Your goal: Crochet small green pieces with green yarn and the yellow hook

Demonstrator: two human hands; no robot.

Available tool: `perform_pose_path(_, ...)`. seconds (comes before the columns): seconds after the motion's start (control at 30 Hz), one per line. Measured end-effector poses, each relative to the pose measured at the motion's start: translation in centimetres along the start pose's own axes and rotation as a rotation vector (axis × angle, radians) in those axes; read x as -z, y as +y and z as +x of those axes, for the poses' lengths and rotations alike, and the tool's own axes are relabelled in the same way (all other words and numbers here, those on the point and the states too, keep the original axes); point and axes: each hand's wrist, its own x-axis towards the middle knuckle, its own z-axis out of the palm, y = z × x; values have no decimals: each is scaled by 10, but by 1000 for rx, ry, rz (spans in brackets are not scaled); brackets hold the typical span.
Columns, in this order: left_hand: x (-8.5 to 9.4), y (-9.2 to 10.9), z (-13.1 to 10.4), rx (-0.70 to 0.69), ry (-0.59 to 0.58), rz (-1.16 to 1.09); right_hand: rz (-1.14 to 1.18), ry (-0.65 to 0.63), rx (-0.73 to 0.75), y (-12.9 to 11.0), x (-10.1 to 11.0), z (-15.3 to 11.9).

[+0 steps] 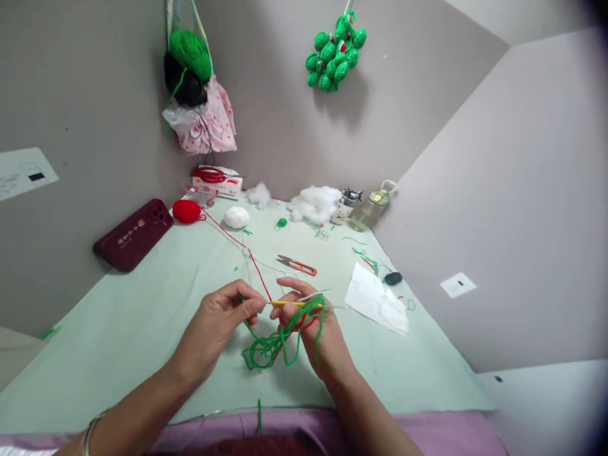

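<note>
My left grip (244, 308) is closed, thumb and fingertips pinched on the green yarn (266, 347) at the thin tip of the yellow hook (291, 303); my right grip (297, 304) is clamped on that hook, with green loops and some red strands hanging off the hand. All this is above the near part of the counter (156, 354), which has a pale green cover and lilac cloth (427, 430) along its near edge. A red line runs back to the red yarn ball (187, 211), near a white ball (236, 217). Orange-handled snips (297, 265) lie beyond my hands, white paper (375, 297) to the right, and fluffy stuffing (315, 204) at the back beside a pen cup (345, 207) and a bottle (373, 208). Plain grey walls (280, 114) rise behind; a bag (211, 120) with a green yarn ball (190, 54) hangs there, and a cluster of green knitted pieces (336, 54) hangs to its right. The dark red phone (133, 235), at the left wall, carries gold characters, and the white box (223, 183) has red print; both are too small to read, as is the print on the wall card (26, 173).
</note>
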Motion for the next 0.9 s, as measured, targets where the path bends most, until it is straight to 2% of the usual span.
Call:
perform_pose_path(0.1, 19, 3, 6, -76, 160, 54, 80, -128, -176, -7, 5, 2)
perform_pose_path(0.17, 34, 7, 9, -133, 301, 65, 138, -186, -239, -12, 12, 3)
perform_pose_path(0.23, 49, 12, 11, -171, 406, 47, 195, -200, -214, -17, 20, 5)
perform_pose_path(0.3, 60, 18, 12, -193, 461, 19, 233, -163, -119, -24, 27, 9)
perform_pose_path(0.37, 67, 24, 12, -204, 471, -11, 226, -84, -10, -34, 32, 15)
perform_pose_path(0.47, 71, 31, 11, -188, 391, -17, 164, 47, 119, -46, 36, 26)
perform_pose_path(0.6, 69, 30, 8, -177, 302, 26, -226, 52, 137, -50, 33, 34)
perform_pose_path(0.7, 68, 23, 6, -195, 326, 60, -387, 55, 129, -49, 29, 34)
perform_pose_path(0.8, 72, 21, 3, -195, 398, 192, -237, 154, 216, -53, 32, 37)
perform_pose_path(0.9, 77, 24, -1, -226, 547, 442, -145, 288, 343, -59, 42, 46)
